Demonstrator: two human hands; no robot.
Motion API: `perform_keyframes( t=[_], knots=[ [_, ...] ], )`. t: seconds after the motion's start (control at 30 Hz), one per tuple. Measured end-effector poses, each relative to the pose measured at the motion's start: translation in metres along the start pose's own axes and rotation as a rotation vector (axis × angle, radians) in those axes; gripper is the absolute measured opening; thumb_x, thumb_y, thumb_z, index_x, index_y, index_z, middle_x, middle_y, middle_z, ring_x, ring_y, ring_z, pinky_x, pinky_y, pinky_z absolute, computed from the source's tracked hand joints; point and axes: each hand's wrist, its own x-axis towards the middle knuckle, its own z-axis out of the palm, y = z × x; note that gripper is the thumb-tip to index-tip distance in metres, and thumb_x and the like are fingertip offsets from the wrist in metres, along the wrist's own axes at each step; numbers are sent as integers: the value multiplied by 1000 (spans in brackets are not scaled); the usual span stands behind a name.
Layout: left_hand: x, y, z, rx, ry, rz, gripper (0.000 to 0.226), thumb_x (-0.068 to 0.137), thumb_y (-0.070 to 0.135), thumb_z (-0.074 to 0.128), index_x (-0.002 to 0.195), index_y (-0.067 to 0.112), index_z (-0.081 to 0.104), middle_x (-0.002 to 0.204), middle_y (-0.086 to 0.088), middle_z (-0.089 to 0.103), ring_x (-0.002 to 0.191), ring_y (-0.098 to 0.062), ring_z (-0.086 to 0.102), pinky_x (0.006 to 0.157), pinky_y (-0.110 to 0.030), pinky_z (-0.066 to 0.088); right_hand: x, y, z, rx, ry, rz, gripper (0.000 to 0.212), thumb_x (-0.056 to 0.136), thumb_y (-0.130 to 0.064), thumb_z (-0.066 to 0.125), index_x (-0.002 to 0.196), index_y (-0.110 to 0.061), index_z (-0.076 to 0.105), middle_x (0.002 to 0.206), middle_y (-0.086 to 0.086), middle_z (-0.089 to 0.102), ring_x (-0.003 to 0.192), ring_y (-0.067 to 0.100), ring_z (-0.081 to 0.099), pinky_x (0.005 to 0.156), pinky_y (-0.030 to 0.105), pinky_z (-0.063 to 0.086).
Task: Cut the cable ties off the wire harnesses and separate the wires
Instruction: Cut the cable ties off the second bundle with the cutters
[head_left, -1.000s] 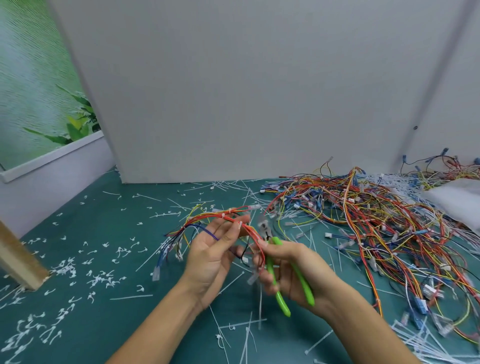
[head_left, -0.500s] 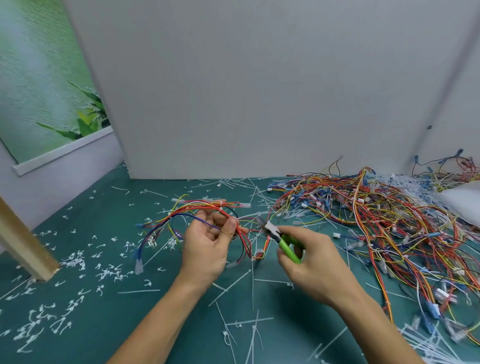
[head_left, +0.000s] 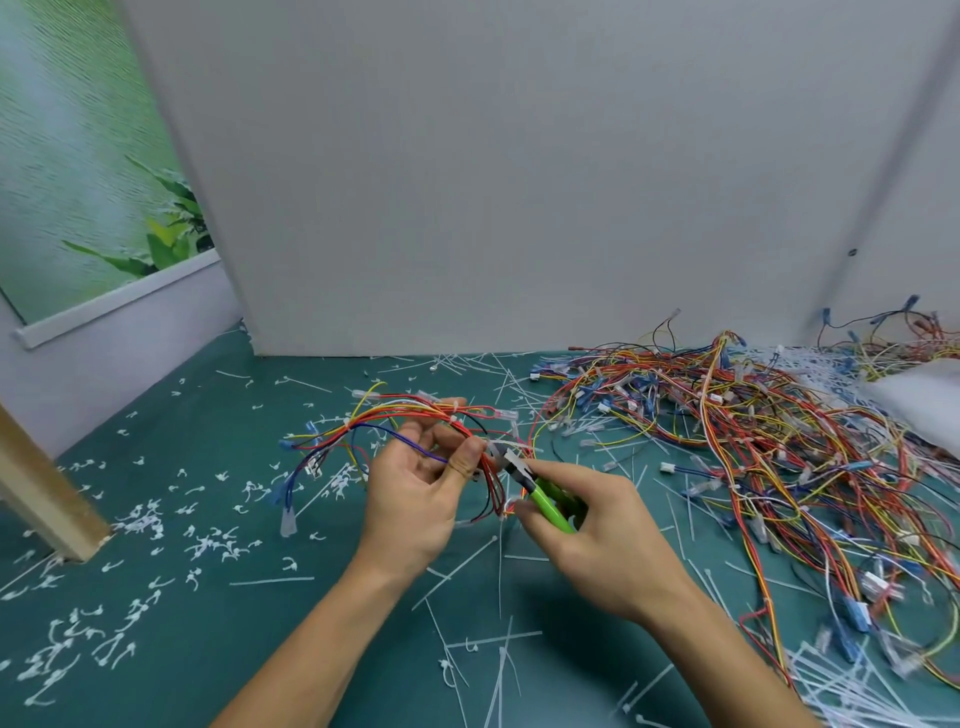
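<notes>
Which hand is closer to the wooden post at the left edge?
Left. The left hand, holding a wire harness, is right of the wooden post; the right hand, gripping green cutters, lies farther right.

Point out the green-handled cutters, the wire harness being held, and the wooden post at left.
Green-handled metal cutters (head_left: 549, 503), head view, green handle.
Multicoloured wire harness (head_left: 415, 408), head view, arched red wires.
Pale wooden post (head_left: 41, 493), head view, its front face.

White partition panel (head_left: 519, 182), centre; leaf-print hanging (head_left: 78, 156), upper left; pale wall (head_left: 104, 374) below it; wooden post (head_left: 41, 493), left edge; teal surface (head_left: 208, 649), bottom.
</notes>
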Motion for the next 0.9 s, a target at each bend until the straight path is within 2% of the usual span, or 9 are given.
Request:
perform_keyframes(
  t=[0.1,0.2,0.3,0.43,0.5,0.6,0.73,0.9],
  knots=[
    [-1,0,1,-5,-15,3,21,90,-9,61,98,9,55,71,10,69,73,-4,71,71,-14,53,0,-1,-1,-6,-10,10,45,93,-17,70,104,-60,68,67,-7,56,58,5,37,56,19,38],
    [-1,-2,1,-26,9,-6,20,88,-6,64,99,9,57,71,12,66,72,-1,68,69,-14,52,-1,-1,2,65,-42,59,33,94,-12,67,101,-43,75,66,-16,60,58,0,46,58,12,39],
    [0,-4,0,-53,23,-26,16,84,7,68,96,9,58,75,10,65,74,-4,66,68,-17,53,1,-1,4,209,-97,162,32,94,-8,64,92,-38,75,73,2,67,59,4,53,56,18,42],
    [0,-6,0,-41,8,-40,15,85,7,68,98,11,61,77,5,66,73,-6,65,68,-18,53,3,1,2,333,-156,233,15,91,-7,63,86,-17,71,72,4,68,52,16,46,50,19,39],
    [0,-6,0,-31,15,-42,15,86,3,68,97,11,62,76,5,66,71,-6,64,67,-17,53,3,2,3,315,-154,230,18,91,-9,63,87,-23,73,72,4,69,53,14,46,51,20,40],
    [0,-6,0,-11,5,-31,19,86,0,68,98,13,62,75,8,70,72,-3,67,69,-14,53,2,8,3,119,-86,170,30,93,-16,65,103,-42,74,74,2,68,60,7,47,56,20,42],
    [-3,-5,2,-4,-50,-33,22,87,-2,66,102,14,62,79,7,74,75,-5,72,71,-14,54,1,12,5,61,-30,103,38,92,-19,65,110,-52,70,67,-14,57,59,4,40,56,16,40],
    [-5,-6,4,-27,-41,-57,22,83,5,68,101,16,61,77,8,73,75,-5,70,71,-14,54,-1,11,8,-38,7,25,40,92,-18,62,104,-55,68,70,2,57,56,6,36,54,20,39]
  ],
)
